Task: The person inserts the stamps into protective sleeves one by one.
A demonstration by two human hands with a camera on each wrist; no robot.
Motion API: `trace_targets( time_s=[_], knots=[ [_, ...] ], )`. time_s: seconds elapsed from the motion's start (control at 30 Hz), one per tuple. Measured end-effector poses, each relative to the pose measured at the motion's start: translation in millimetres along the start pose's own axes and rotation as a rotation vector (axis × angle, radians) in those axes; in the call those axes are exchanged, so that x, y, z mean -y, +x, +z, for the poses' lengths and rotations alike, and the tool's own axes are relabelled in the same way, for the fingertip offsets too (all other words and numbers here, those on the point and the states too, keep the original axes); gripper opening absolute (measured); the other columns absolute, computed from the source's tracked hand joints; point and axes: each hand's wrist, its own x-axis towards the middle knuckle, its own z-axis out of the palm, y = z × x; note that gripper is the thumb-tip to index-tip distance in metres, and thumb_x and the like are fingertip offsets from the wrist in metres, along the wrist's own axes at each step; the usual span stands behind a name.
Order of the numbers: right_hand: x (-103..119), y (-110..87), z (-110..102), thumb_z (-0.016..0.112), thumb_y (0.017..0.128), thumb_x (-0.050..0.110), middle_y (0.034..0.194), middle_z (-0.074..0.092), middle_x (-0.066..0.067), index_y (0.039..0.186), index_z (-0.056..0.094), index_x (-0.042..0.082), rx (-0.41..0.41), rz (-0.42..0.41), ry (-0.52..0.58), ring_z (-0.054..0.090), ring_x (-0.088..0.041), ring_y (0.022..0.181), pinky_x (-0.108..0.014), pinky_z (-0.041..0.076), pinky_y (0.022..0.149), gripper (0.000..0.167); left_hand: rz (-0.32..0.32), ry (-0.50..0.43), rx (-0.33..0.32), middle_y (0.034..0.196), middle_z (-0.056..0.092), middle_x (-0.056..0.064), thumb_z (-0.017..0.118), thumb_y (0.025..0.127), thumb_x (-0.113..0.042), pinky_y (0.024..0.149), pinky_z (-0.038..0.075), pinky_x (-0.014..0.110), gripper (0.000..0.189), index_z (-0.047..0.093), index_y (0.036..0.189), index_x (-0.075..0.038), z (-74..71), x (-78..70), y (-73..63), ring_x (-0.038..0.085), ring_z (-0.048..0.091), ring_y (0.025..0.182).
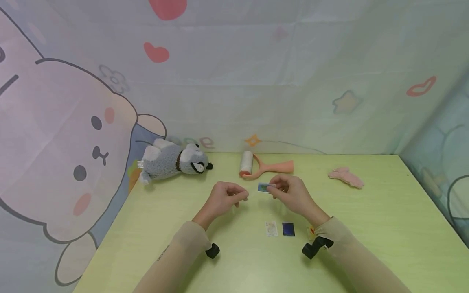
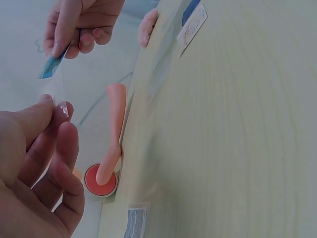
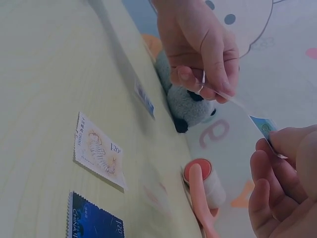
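My right hand (image 1: 291,194) pinches a small blue-green stamp (image 1: 262,187) by its edge between thumb and fingers. Facing it, my left hand (image 1: 226,198) pinches a thin clear plastic sleeve (image 3: 237,100), which stretches towards the stamp in the right wrist view. Whether the stamp lies inside the sleeve or only touches it, I cannot tell. Below the hands lie a pale stamp with an animal picture (image 3: 100,152), a dark blue stamp (image 1: 288,229) and a yellow-and-red stamp (image 1: 311,232) partly covered by the right wrist. Another bluish stamp, apparently sleeved (image 2: 135,223), lies under the left hand.
An orange-handled lint roller (image 1: 275,167) lies behind the hands. A grey plush toy (image 1: 166,160) rests at the back left, and a pink fluffy item (image 1: 346,177) at the back right. A printed cloth (image 1: 256,81) hangs behind the table (image 1: 384,228).
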Motion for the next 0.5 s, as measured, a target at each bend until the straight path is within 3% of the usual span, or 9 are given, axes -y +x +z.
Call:
trace_targets(
  time_s=[0.2, 0.5],
  knots=[
    [1.9, -0.3, -0.3, 0.074, 0.101, 0.018, 0.081, 0.073, -0.001, 0.104, 0.073, 0.009, 0.003, -0.004, 0.013, 0.07, -0.039, 0.074, -0.029, 0.056, 0.064, 0.01, -0.006, 0.008, -0.003, 0.089, 0.079, 0.0, 0.076, 0.099, -0.025, 0.055, 0.046, 0.027, 0.023, 0.082, 0.105, -0.003, -0.5, 0.2, 0.8, 0.024, 0.07, 0.066],
    [2.2, -1.0, 1.0, 0.074, 0.1, 0.018, 0.08, 0.072, -0.001, 0.103, 0.073, 0.01, 0.015, 0.009, 0.041, 0.07, -0.044, 0.076, -0.029, 0.054, 0.06, 0.008, -0.027, 0.021, -0.01, 0.089, 0.079, -0.002, 0.076, 0.099, -0.026, 0.052, 0.04, 0.025, 0.024, 0.082, 0.106, -0.004, -0.8, 1.8, 1.9, 0.018, 0.068, 0.064]
  ],
)
